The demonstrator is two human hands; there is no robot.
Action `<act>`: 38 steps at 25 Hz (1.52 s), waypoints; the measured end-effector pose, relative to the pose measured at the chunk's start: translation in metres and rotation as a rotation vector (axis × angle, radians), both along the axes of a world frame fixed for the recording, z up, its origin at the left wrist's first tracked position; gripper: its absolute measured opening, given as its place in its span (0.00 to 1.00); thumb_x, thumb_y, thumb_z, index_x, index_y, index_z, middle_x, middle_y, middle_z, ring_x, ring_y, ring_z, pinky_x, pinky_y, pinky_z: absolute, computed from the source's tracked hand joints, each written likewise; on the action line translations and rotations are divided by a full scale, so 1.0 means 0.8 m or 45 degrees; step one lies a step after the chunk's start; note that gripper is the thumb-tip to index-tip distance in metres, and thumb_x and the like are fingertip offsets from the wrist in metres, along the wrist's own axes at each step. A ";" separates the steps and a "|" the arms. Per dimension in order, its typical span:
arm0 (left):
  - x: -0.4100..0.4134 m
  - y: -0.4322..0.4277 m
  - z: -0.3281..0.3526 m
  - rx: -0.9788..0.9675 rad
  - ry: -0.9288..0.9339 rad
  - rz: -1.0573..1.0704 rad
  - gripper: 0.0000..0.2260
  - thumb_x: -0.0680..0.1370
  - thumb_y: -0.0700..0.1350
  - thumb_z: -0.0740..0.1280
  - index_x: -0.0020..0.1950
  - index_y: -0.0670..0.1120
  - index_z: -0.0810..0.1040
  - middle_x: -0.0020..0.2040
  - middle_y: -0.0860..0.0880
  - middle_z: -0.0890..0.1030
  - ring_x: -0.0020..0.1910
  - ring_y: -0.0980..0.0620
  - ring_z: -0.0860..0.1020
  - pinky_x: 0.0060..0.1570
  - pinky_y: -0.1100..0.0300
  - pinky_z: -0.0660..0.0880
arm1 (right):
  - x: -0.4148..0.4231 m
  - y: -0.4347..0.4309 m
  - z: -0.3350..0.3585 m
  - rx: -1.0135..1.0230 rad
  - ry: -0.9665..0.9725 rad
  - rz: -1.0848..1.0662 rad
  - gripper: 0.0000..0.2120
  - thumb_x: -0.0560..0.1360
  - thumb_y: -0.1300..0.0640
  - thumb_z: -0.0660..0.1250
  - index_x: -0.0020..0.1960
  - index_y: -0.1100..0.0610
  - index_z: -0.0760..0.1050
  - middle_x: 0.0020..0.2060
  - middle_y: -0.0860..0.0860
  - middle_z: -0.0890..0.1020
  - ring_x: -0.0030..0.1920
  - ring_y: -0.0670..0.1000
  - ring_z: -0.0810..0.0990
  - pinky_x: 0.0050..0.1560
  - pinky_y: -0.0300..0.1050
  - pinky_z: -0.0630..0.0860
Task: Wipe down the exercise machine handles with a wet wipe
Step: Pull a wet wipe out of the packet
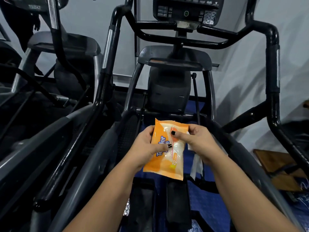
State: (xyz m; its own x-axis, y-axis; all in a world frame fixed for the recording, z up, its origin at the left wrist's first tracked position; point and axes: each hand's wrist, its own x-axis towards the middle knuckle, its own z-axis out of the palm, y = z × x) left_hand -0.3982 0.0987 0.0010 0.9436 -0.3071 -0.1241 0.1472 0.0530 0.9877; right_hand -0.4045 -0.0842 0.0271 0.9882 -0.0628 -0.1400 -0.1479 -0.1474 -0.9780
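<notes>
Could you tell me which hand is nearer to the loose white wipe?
Right: the wipe hangs from the right hand; the left hand grips the pack, farther off.

The wipe pack point(167, 164) lies between left hand point(144, 147) and right hand point(196, 142), before the console point(187, 11).

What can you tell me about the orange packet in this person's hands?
The wet wipe packet is a soft, glossy plastic pouch, orange and white, with blue lettering and a printed 20. A clear flap runs down its front. It is held tilted above the machine's pedals. The left hand grips its left edge, thumb across the front; the thumb of the right hand presses the flap near the top, and a white wipe hangs from that hand.
</notes>
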 end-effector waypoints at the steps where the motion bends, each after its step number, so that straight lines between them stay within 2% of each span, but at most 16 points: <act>1: 0.005 -0.003 -0.004 -0.035 0.009 -0.033 0.25 0.70 0.30 0.74 0.62 0.49 0.74 0.52 0.44 0.85 0.50 0.45 0.84 0.50 0.49 0.82 | 0.005 -0.004 -0.003 0.061 0.006 -0.051 0.12 0.70 0.61 0.76 0.51 0.62 0.81 0.44 0.54 0.87 0.47 0.55 0.86 0.47 0.48 0.82; 3: 0.016 -0.009 -0.010 -0.073 0.007 -0.114 0.29 0.70 0.30 0.73 0.65 0.51 0.71 0.55 0.43 0.84 0.52 0.44 0.84 0.52 0.47 0.81 | 0.015 -0.012 -0.009 0.148 0.018 -0.146 0.12 0.69 0.63 0.77 0.50 0.64 0.81 0.43 0.57 0.87 0.45 0.57 0.86 0.46 0.50 0.82; 6: 0.038 -0.024 -0.020 -0.110 0.016 -0.206 0.36 0.67 0.32 0.73 0.70 0.54 0.66 0.57 0.41 0.83 0.54 0.41 0.82 0.56 0.43 0.79 | 0.039 -0.024 -0.023 0.210 0.039 -0.238 0.11 0.69 0.65 0.77 0.49 0.64 0.81 0.42 0.58 0.87 0.42 0.56 0.87 0.41 0.47 0.82; 8: 0.059 -0.033 -0.029 -0.095 0.028 -0.224 0.43 0.67 0.33 0.74 0.74 0.61 0.60 0.54 0.38 0.83 0.52 0.39 0.82 0.54 0.42 0.79 | 0.060 -0.033 -0.038 0.271 0.039 -0.289 0.10 0.69 0.65 0.76 0.49 0.64 0.81 0.42 0.58 0.87 0.41 0.56 0.86 0.39 0.46 0.81; 10: 0.084 -0.040 -0.037 -0.091 0.020 -0.263 0.45 0.70 0.33 0.73 0.74 0.69 0.58 0.53 0.36 0.83 0.49 0.40 0.81 0.51 0.44 0.79 | 0.085 -0.042 -0.053 0.346 0.045 -0.348 0.07 0.71 0.64 0.75 0.48 0.63 0.81 0.41 0.58 0.87 0.39 0.55 0.85 0.37 0.44 0.80; 13: 0.134 -0.062 -0.040 -0.076 -0.008 -0.260 0.31 0.70 0.32 0.70 0.68 0.58 0.75 0.56 0.39 0.82 0.51 0.43 0.80 0.53 0.45 0.77 | 0.133 -0.070 -0.067 0.373 0.140 -0.327 0.05 0.73 0.61 0.73 0.45 0.62 0.81 0.34 0.54 0.85 0.30 0.47 0.81 0.28 0.37 0.74; 15: 0.181 -0.086 -0.035 -0.045 0.022 -0.150 0.23 0.68 0.33 0.71 0.60 0.50 0.82 0.55 0.42 0.84 0.49 0.46 0.82 0.50 0.50 0.80 | 0.173 -0.098 -0.072 0.295 0.226 -0.321 0.08 0.75 0.56 0.72 0.41 0.60 0.78 0.23 0.49 0.76 0.21 0.45 0.71 0.23 0.38 0.66; 17: 0.236 -0.110 -0.033 -0.049 0.061 0.039 0.22 0.65 0.32 0.73 0.58 0.45 0.82 0.52 0.40 0.84 0.46 0.48 0.83 0.44 0.56 0.80 | 0.214 -0.132 -0.081 0.234 0.281 -0.335 0.10 0.75 0.55 0.71 0.41 0.60 0.76 0.20 0.48 0.68 0.20 0.46 0.62 0.24 0.40 0.59; 18: 0.260 -0.119 -0.032 -0.046 0.085 0.165 0.23 0.65 0.31 0.75 0.58 0.44 0.81 0.50 0.40 0.84 0.45 0.47 0.83 0.43 0.56 0.80 | 0.230 -0.147 -0.084 0.214 0.304 -0.316 0.10 0.76 0.55 0.70 0.42 0.61 0.76 0.20 0.49 0.69 0.20 0.47 0.61 0.24 0.39 0.58; 20: 0.310 -0.138 -0.036 -0.067 0.150 0.407 0.21 0.68 0.30 0.75 0.59 0.44 0.79 0.48 0.40 0.84 0.44 0.43 0.83 0.43 0.52 0.82 | 0.263 -0.168 -0.087 0.222 0.364 -0.171 0.11 0.78 0.55 0.67 0.46 0.64 0.79 0.27 0.53 0.81 0.21 0.47 0.61 0.24 0.38 0.57; 22: 0.355 -0.157 -0.044 -0.124 0.212 0.580 0.18 0.72 0.34 0.75 0.58 0.45 0.77 0.49 0.40 0.84 0.45 0.41 0.84 0.43 0.48 0.82 | 0.297 -0.179 -0.090 0.302 0.429 -0.059 0.11 0.80 0.56 0.65 0.48 0.64 0.80 0.35 0.57 0.85 0.22 0.46 0.61 0.23 0.37 0.57; 26: 0.407 -0.180 -0.064 -0.263 0.334 0.750 0.11 0.77 0.37 0.70 0.59 0.44 0.75 0.49 0.41 0.84 0.42 0.46 0.84 0.39 0.55 0.81 | 0.391 -0.201 -0.098 0.454 0.341 -0.248 0.08 0.79 0.61 0.64 0.43 0.62 0.78 0.24 0.55 0.75 0.18 0.45 0.60 0.19 0.35 0.57; 29: 0.426 -0.169 -0.081 -0.222 0.402 0.770 0.10 0.79 0.34 0.67 0.59 0.42 0.75 0.52 0.38 0.83 0.48 0.42 0.84 0.47 0.54 0.80 | 0.480 -0.211 -0.074 0.511 0.193 -0.334 0.08 0.80 0.60 0.64 0.42 0.59 0.76 0.22 0.51 0.68 0.17 0.45 0.61 0.18 0.35 0.58; 31: 0.436 -0.153 -0.089 -0.166 0.413 0.775 0.08 0.80 0.34 0.65 0.58 0.40 0.76 0.53 0.38 0.83 0.47 0.42 0.83 0.47 0.54 0.79 | 0.548 -0.209 -0.046 0.546 0.097 -0.354 0.08 0.80 0.59 0.65 0.42 0.57 0.75 0.20 0.48 0.68 0.17 0.45 0.63 0.20 0.36 0.60; 35: 0.456 -0.126 -0.102 -0.101 0.429 0.821 0.07 0.81 0.35 0.63 0.57 0.40 0.77 0.50 0.39 0.84 0.48 0.43 0.83 0.45 0.55 0.78 | 0.697 -0.193 0.000 0.648 0.059 -0.481 0.06 0.79 0.57 0.66 0.45 0.58 0.75 0.32 0.54 0.75 0.21 0.46 0.65 0.23 0.38 0.62; 38: 0.472 -0.114 -0.113 -0.087 0.457 0.835 0.07 0.81 0.34 0.63 0.55 0.41 0.78 0.49 0.39 0.85 0.46 0.42 0.83 0.42 0.55 0.77 | 0.785 -0.184 -0.010 0.535 0.229 -0.545 0.06 0.78 0.57 0.66 0.49 0.60 0.75 0.42 0.57 0.82 0.24 0.48 0.65 0.21 0.35 0.63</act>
State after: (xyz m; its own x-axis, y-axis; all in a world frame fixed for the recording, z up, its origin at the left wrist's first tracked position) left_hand -0.0208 0.0078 -0.0897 0.8408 0.2865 -0.4593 0.3766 0.2999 0.8765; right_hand 0.2239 -0.2317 0.0195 0.8462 -0.3513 -0.4008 -0.2767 0.3532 -0.8937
